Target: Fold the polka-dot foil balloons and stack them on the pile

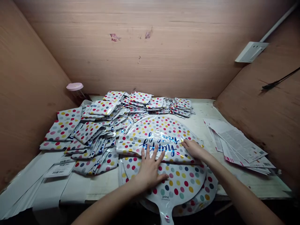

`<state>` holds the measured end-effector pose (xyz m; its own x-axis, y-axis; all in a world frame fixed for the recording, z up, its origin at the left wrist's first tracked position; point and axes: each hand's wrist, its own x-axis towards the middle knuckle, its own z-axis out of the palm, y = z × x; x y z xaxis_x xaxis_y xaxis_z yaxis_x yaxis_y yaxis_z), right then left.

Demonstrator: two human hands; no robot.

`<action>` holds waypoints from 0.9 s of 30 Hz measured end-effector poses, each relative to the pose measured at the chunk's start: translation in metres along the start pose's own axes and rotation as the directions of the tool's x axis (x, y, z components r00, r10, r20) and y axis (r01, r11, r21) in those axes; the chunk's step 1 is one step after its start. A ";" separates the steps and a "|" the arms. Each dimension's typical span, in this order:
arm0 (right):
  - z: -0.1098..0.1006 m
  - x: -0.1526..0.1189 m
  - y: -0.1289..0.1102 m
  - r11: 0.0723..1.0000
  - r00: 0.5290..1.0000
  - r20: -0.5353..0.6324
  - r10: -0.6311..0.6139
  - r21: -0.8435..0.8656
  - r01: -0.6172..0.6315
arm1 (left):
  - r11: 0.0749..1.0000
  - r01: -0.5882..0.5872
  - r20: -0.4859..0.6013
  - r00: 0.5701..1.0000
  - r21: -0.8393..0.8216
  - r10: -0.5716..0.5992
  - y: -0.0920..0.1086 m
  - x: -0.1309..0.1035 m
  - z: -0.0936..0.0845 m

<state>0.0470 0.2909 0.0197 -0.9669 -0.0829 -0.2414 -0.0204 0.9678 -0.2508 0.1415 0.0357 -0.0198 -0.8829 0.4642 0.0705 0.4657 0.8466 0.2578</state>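
Note:
A flat foil balloon (182,179) with coloured dots lies on a stack of similar balloons, its tail pointing towards me. Its far part is folded over into a band across the middle, with blue "happy" lettering upside down to me. My left hand (151,170) rests flat on it, fingers spread over the band's near edge and the lettering. My right hand (192,149) has its fingers drawn together at the band's right side, pinching the foil by the lettering. Another dotted balloon (161,123) shows beyond the band.
Folded dotted balloons (93,134) are heaped at the left, and more folded stacks (140,98) line the back. White labelled cards (58,170) lie front left, printed sheets (239,143) at the right. A pink-lidded container (75,87) stands in the back left corner. Wooden panels (154,62) enclose the table.

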 end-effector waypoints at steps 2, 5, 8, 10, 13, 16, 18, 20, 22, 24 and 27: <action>0.005 -0.019 -0.003 0.993 0.983 -0.177 -0.047 -0.114 0.027 | 0.999 0.027 0.052 0.998 -0.037 -0.025 -0.004 0.004 0.006; 0.027 -0.045 -0.005 0.840 0.803 -0.314 -0.507 -0.389 0.379 | 0.999 0.020 0.052 0.998 -0.047 -0.018 -0.012 0.008 0.006; 0.052 -0.059 -0.013 0.635 0.601 -0.275 -0.750 -0.553 0.539 | 0.999 0.047 0.015 0.999 -0.005 -0.047 -0.006 0.013 0.003; 0.060 -0.070 -0.026 0.658 0.602 -0.326 -0.729 -0.575 0.486 | 0.992 0.117 -0.025 0.993 0.051 -0.116 0.000 0.017 0.004; 0.052 -0.094 -0.047 0.744 0.685 -0.306 -0.661 -0.390 0.543 | 0.991 0.075 -0.045 0.996 0.107 -0.071 -0.001 0.019 0.004; 0.038 -0.105 -0.054 0.685 0.648 -0.232 -0.725 -0.142 0.715 | 0.940 -0.336 0.053 0.941 0.064 0.333 -0.021 0.016 -0.002; 0.037 -0.099 -0.047 0.602 0.585 -0.190 -0.788 -0.043 0.797 | 0.837 -0.547 0.065 0.836 0.022 0.545 -0.037 0.010 -0.010; 0.044 -0.088 -0.035 0.544 0.545 -0.093 -0.833 0.038 0.838 | 0.779 -0.627 0.017 0.779 0.009 0.627 -0.049 0.001 -0.016; 0.053 -0.080 -0.025 0.518 0.521 -0.004 -0.854 0.096 0.850 | 0.777 -0.630 -0.061 0.776 -0.009 0.628 -0.054 -0.012 -0.018; 0.058 -0.080 -0.020 0.507 0.509 0.021 -0.861 0.127 0.852 | 0.831 -0.551 -0.173 0.828 -0.077 0.533 -0.054 -0.026 -0.014; 0.059 -0.084 -0.026 0.512 0.528 -0.032 -0.848 0.200 0.835 | 0.909 -0.243 -0.286 0.947 -0.337 0.147 -0.045 -0.040 -0.006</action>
<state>0.1435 0.2583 -0.0089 -0.5017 -0.8573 0.1156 -0.7670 0.3791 -0.5177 0.1552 -0.0224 -0.0284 -0.7846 0.4896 0.3803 0.6180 0.5690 0.5425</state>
